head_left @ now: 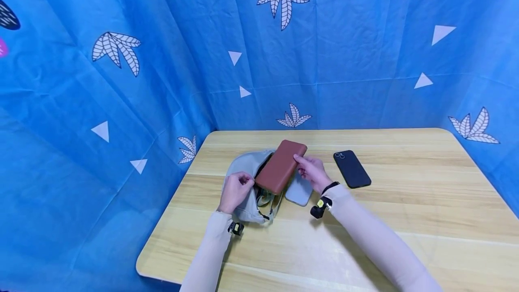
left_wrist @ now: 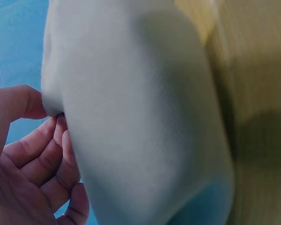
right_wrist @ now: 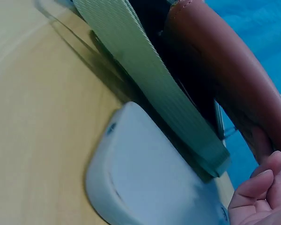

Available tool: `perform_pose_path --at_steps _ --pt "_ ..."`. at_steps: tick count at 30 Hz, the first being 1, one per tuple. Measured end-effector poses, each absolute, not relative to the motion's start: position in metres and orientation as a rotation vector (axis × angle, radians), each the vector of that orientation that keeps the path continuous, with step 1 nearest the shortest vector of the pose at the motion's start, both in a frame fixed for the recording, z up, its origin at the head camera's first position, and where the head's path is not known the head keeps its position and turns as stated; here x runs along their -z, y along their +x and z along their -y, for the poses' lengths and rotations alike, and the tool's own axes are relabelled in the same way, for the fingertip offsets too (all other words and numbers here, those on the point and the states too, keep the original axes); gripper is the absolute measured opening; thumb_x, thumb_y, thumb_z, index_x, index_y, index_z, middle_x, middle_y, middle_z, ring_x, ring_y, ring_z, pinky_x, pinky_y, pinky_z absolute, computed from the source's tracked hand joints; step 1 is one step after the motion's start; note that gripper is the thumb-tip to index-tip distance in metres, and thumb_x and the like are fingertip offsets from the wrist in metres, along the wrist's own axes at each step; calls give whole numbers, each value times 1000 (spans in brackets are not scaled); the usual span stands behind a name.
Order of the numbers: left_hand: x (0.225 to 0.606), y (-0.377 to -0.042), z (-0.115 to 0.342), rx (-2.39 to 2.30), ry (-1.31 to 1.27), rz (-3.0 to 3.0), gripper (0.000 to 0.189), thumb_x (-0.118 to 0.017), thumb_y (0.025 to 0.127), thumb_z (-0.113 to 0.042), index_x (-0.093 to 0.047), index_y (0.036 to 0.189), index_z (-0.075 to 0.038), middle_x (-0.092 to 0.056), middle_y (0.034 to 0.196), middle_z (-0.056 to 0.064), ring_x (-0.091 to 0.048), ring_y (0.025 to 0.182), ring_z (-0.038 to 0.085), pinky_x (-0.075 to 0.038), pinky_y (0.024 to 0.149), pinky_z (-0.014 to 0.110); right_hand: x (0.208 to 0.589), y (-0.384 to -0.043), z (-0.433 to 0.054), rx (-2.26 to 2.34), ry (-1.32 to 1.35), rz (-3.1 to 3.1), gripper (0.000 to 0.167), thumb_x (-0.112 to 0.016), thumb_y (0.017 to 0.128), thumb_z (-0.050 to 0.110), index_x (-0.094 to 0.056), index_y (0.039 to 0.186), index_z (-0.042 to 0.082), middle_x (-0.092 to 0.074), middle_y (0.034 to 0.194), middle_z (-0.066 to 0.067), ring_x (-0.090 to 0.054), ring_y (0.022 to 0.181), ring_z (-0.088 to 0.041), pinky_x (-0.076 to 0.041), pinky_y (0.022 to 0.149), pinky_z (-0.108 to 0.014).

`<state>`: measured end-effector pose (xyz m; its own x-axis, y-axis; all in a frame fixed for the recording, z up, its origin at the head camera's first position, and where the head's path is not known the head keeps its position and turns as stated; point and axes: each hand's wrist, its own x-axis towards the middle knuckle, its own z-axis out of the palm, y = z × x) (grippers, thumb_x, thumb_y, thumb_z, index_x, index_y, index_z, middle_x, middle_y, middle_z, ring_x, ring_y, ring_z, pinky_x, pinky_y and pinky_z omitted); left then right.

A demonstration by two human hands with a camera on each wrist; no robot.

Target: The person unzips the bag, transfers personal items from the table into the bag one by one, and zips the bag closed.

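Note:
My right hand (head_left: 312, 171) pinches the right edge of a reddish-brown wallet (head_left: 280, 166), thumb on top. The wallet is tilted, its lower left part over the opening of a light grey bag (head_left: 244, 164). With thumb and fingertips, my left hand (head_left: 236, 191) pinches the edge of the bag's opening; the left wrist view shows the grey fabric (left_wrist: 126, 108) in that grip. In the right wrist view a greenish strap (right_wrist: 145, 70) runs along the bag's mouth, below the wallet (right_wrist: 234, 61). The wallet hides most of the bag's inside.
A pale blue-grey flat slab (head_left: 299, 191) with rounded corners, a phone or power bank, lies on the table beside the bag, partly under my right hand. Further right lies a black phone (head_left: 352, 169), camera side up. Blue patterned curtains (head_left: 344, 57) stand behind the wooden table (head_left: 405, 170).

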<state>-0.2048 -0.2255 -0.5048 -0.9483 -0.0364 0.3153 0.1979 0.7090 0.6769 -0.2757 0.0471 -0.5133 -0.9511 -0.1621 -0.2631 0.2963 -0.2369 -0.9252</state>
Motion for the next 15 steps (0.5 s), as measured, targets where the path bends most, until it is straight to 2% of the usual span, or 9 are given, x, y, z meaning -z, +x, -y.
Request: perform_pose_path --at_steps 9,15 --pt "503 -207 224 1078 -142 2595 8 -71 86 -12 -78 84 -9 -74 75 3 -61 66 8 -50 66 23 521 -268 -44 2176 111 -1735 34 -71 98 36 -70 113 6 -66 72 7 -51 61 -7 -37 57 -20" --pt "502 -208 223 1070 -141 2593 8 -71 87 -11 -78 84 -9 -74 76 3 -62 67 8 -51 67 23 525 -263 -39 2167 91 -1727 32 -71 97 37 -71 110 7 -61 66 7 -40 54 -6 -31 51 -20"
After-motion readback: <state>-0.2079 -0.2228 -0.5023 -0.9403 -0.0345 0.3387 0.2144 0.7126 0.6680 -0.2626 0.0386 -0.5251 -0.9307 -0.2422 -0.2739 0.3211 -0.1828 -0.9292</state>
